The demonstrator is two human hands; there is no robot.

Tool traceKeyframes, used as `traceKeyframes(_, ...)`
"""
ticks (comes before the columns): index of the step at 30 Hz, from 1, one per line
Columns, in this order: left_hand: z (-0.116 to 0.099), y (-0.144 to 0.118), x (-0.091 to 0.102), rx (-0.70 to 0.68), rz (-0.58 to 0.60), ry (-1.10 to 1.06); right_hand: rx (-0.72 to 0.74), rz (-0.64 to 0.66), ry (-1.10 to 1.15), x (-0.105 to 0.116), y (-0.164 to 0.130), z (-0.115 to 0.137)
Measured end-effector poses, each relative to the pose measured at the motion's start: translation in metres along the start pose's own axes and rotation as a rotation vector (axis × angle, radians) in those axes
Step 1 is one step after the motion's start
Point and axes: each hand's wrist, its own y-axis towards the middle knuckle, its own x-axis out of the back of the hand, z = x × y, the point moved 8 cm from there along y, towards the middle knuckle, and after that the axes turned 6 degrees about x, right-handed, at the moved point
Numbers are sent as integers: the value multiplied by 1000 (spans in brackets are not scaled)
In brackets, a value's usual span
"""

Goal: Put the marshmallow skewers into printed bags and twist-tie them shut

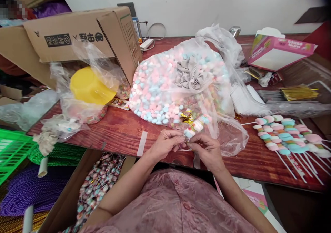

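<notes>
Close together at the table's front edge, my left hand [169, 142] and my right hand [207, 149] pinch at the lower end of a wrapped marshmallow skewer [198, 125]. Clear wrap covers its pastel pieces, and a gold twist tie [186, 117] sticks out near its upper left side. Both hands have their fingers closed; exactly what lies between the fingertips is partly hidden. Just beyond them lies a big clear bag of pink, blue and white marshmallows [155, 78], with a crumpled grey cloth-like piece [190, 73] on top.
Unwrapped marshmallow skewers [287, 134] are piled at right, near gold twist ties [300, 93] and clear plastic sleeves [245, 98]. A cardboard box [77, 36] and a yellow round piece [91, 86] stand left. Below the table edge, a carton holds many wrapped skewers [100, 181].
</notes>
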Motion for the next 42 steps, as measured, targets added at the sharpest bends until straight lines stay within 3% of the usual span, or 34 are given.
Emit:
traceKeyframes(3,4,-2,-2,0,6,107,-78,-41,39,2,-4,-8)
traceKeyframes(6,2,-3,0,-60,-43,139,-64,-2,21,2,-7,-10)
traceKeyframes(15,-6,0,3,-262,-149,347,138,107,-237,5,-13,5)
traceKeyframes(19,-6,3,16,-296,-252,425,211,-14,-216,21,-18,16)
traceKeyframes(21,-4,5,16,-268,-240,405,253,-52,-217,22,-20,23)
traceKeyframes(25,-2,5,1,-222,-152,290,355,-35,-283,2,-17,32)
traceKeyframes(29,-3,3,-8,-199,-104,189,412,-64,-364,-9,-12,29)
traceKeyframes(34,6,4,-6,-159,-69,153,377,-52,-384,-10,-12,17)
traceKeyframes(42,9,7,-1,-209,-103,300,298,-16,-341,-11,-12,3)
